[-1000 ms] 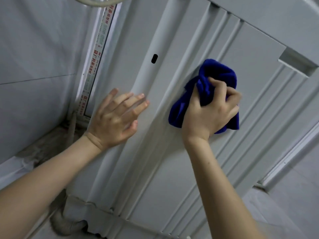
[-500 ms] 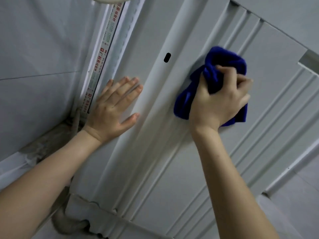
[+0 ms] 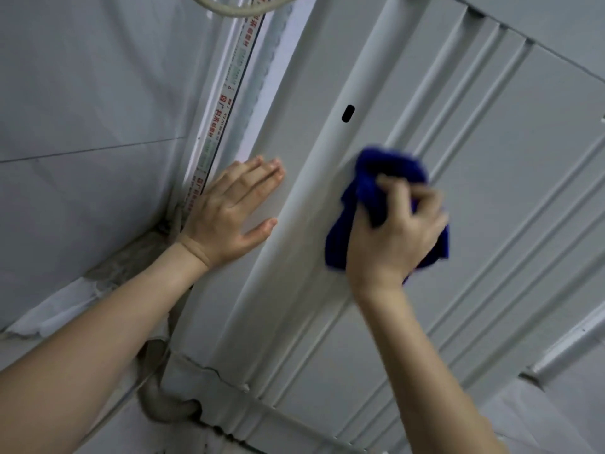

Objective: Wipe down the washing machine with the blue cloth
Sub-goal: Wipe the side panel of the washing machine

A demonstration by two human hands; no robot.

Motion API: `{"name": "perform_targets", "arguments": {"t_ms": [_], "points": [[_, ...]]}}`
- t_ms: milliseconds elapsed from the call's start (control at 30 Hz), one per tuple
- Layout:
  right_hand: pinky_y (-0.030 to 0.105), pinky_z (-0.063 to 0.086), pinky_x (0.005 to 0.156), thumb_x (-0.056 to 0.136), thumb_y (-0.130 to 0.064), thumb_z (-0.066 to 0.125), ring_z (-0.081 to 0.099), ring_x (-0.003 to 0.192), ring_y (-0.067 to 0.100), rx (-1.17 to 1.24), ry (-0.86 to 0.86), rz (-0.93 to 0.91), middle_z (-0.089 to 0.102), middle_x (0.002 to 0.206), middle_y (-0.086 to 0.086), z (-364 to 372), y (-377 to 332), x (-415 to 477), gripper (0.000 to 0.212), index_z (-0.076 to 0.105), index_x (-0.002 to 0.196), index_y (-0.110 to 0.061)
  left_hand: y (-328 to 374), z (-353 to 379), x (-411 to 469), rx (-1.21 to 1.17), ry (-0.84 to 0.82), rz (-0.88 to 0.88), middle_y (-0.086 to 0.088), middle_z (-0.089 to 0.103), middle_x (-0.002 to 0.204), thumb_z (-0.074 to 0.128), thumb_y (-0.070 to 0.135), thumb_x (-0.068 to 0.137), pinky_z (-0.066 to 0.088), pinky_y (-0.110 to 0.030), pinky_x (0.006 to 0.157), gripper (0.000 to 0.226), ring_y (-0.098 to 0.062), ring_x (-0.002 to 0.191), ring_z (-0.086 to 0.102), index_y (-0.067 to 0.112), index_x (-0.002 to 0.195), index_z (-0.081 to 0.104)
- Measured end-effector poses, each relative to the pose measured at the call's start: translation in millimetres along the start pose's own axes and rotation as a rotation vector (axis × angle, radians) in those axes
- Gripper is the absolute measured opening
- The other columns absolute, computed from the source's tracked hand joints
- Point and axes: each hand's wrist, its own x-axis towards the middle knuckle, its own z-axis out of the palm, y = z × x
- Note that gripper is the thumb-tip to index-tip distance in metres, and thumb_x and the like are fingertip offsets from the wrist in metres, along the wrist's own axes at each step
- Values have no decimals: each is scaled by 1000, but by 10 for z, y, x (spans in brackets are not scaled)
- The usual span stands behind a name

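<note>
The washing machine's white ribbed side panel [image 3: 491,198] fills most of the view, with a small dark slot [image 3: 347,113] in one raised rib. My right hand [image 3: 397,234] is closed on a bunched blue cloth [image 3: 376,178] and presses it against the panel just below the slot. The cloth and hand are blurred by motion. My left hand [image 3: 229,213] lies flat on the panel's left part, fingers together, holding nothing.
A grey tiled wall [image 3: 82,126] stands close on the left, with a labelled white strip [image 3: 226,103] in the gap beside the machine. A grey drain hose [image 3: 163,401] curls at the machine's base. A pale hose [image 3: 235,6] loops at the top. Floor tiles [image 3: 530,417] show lower right.
My right hand has slid the blue cloth down the panel and toward the slotted rib. My left hand stays flat on the panel.
</note>
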Motion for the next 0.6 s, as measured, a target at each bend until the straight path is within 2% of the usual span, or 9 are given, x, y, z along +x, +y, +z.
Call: {"name": "perform_targets", "arguments": {"t_ms": [67,133,167,267,367,433,500,600], "points": [[32,35,70,80,-24,71,51,84,34,6,106,105,61,105,9,123,-145,486,20,72,99,-19,-14,-15,-23,3,-1,10,-12,46,150,59,30,93,37,-53,113,59,-32,140,41,6,146,47],[24,26,72,83,-29,70,50,83,31,-19,129,119,61,108,7,191,-181,552,19,71,100,-20,-18,-26,-39,6,10,7,-12,48,149,59,29,93,38,-51,112,58,-32,138,43,6,145,48],[24,27,71,84,-29,70,49,82,31,-25,96,88,61,108,7,180,-168,396,19,72,100,-20,-16,-31,-50,2,18,2,-13,49,147,59,28,92,38,-50,113,57,-33,137,44,5,144,49],[38,43,67,84,-20,72,44,80,28,11,-106,-26,57,105,8,33,-32,-607,17,72,101,-16,-37,-44,-112,-27,21,-13,-16,51,144,63,24,90,37,-45,114,57,-35,132,47,2,141,51],[43,45,62,82,-12,71,40,79,25,-6,-241,-51,54,101,6,-63,17,-1247,15,73,96,-17,-41,-77,-140,-49,20,-37,-16,52,142,63,25,89,35,-39,115,58,-34,129,49,1,140,52],[42,45,62,79,-9,77,45,78,27,46,-195,-8,61,97,8,37,-70,-1039,15,75,92,-17,-36,-108,-152,-91,43,-113,-18,53,138,65,23,88,33,-30,114,56,-29,126,49,1,138,54],[40,44,63,79,-14,78,50,77,32,54,-136,-56,65,98,10,130,-275,-536,13,75,91,-17,-28,-126,-188,-179,32,-244,-18,51,137,65,23,88,32,-21,112,56,-22,126,48,5,140,53],[37,42,64,77,-21,73,53,76,36,48,-17,-80,65,104,9,343,-580,292,16,73,93,-17,-57,-133,-250,-406,-64,-470,0,51,138,66,28,89,40,-19,107,62,-4,121,52,21,147,46]]}}
